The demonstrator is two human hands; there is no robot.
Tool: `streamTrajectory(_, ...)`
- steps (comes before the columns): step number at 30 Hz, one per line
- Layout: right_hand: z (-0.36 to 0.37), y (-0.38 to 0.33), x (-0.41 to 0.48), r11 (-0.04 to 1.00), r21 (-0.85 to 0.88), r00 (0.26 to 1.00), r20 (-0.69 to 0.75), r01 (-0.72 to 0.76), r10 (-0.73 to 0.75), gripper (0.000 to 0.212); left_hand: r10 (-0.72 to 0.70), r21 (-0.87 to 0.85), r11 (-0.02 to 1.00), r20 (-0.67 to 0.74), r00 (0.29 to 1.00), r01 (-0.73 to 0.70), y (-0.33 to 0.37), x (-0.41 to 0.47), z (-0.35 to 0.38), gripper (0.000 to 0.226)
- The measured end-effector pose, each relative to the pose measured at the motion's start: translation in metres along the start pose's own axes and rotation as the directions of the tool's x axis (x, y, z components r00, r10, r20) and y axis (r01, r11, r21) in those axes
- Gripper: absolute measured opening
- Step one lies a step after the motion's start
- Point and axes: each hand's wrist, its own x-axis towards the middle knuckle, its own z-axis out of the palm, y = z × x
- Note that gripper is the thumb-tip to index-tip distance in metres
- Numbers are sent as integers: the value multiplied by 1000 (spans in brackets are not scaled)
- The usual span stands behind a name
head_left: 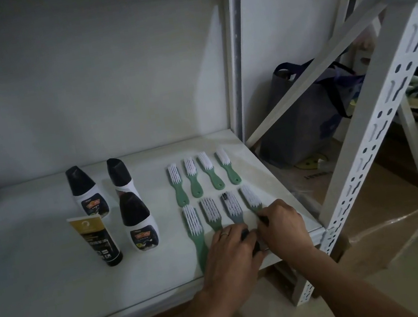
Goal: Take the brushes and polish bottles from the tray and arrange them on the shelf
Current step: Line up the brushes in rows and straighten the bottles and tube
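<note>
Eight white-bristled brushes lie bristles-up on the white shelf (57, 280) in two rows of four: the back row (202, 176) all green-handled, the front row (222, 211) with one grey handle (235, 217) among the green. Both hands rest on the front row's handles near the shelf's front edge. The left hand (232, 254), a ring on one finger, lies flat over them; the right hand (283, 226) pinches the rightmost brush's (250, 198) handle. Left of the brushes stand three black-capped polish bottles (138, 222) and a gold-and-black tube (97, 240). Beyond the shelf's slotted post (379, 127), a dark bag (303, 115) sits on the floor.
</note>
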Motion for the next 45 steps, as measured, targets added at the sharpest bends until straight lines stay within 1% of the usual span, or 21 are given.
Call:
streamTrajectory(2,-5,-1,-1,1000,15,1000,4,0,0,23,-21,-48,999,0,1000,21,2,-5,-11,34)
streamTrajectory(5,-21,-10,-2,995,98,996,-78,-29,36,18,-127,-184,976,-63,990,114,-6,-20,-41,42)
streamTrajectory(6,-28,-17,-2,989,142,993,-105,-30,45,20,-168,-232,962,-102,980,141,-14,-28,-55,37)
streamTrajectory(7,-34,-26,-1,983,184,992,-123,-15,38,23,-219,-274,947,-164,962,169,-24,-38,-71,27)
streamTrajectory(8,-39,-37,0,974,226,991,-132,14,16,27,-291,-305,928,-239,926,213,-37,-50,-87,13)
streamTrajectory(9,-43,-50,1,960,274,990,-140,57,-18,29,-385,-341,899,-315,868,275,-51,-63,-103,7)
streamTrajectory(10,-45,-64,2,939,328,989,-134,100,-59,31,-495,-382,853,-376,784,356,-67,-75,-118,15)
streamTrajectory(11,-45,-80,3,914,383,989,-102,134,-103,32,-591,-418,798,-402,699,435,-85,-85,-133,21)
streamTrajectory(12,-43,-98,4,887,435,988,-38,152,-151,35,-666,-441,742,-398,631,505,-101,-92,-145,26)
streamTrajectory(13,-39,-115,6,858,490,978,49,155,-205,40,-728,-454,683,-364,580,572,-117,-96,-153,31)
streamTrajectory(14,-32,-131,9,825,547,955,144,140,-258,49,-781,-469,622,-309,543,627,-133,-97,-158,37)
streamTrajectory(15,-24,-146,13,797,594,923,233,115,-307,60,-817,-493,568,-238,526,659,-148,-97,-160,45)
streamTrajectory(16,-17,-157,18,784,614,890,305,89,-340,69,-831,-523,525,-148,535,671,-158,-95,-161,53)
streamTrajectory(18,-4,-172,25,791,608,841,393,66,-373,77,-779,-582,495,32,626,645,-171,-92,-157,64)
streamTrajectory(20,8,-177,29,793,607,816,436,43,-378,67,-683,-618,504,143,716,604,-179,-90,-150,57)
streamTrajectory(22,17,-178,29,797,602,806,452,40,-381,50,-636,-615,536,156,755,579,-183,-87,-144,48)
streamTrajectory(24,25,-178,28,809,584,826,421,70,-375,40,-634,-597,558,142,760,577,-185,-85,-142,39)
streamTrajectory(28,26,-171,27,825,558,839,407,84,-361,36,-620,-578,570,163,767,583,-186,-85,-136,31)
streamTrajectory(33,27,-162,24,792,610,840,415,28,-349,38,-592,-562,613,139,794,555,-187,-85,-131,33)
streamTrajectory(42,26,-163,25,783,622,817,455,-6,-355,36,-564,-602,593,162,810,534,-190,-81,-130,35)
streamTrajectory(45,21,-163,26,786,618,806,456,19,-378,38,-539,-608,586,201,818,535,-191,-83,-132,44)
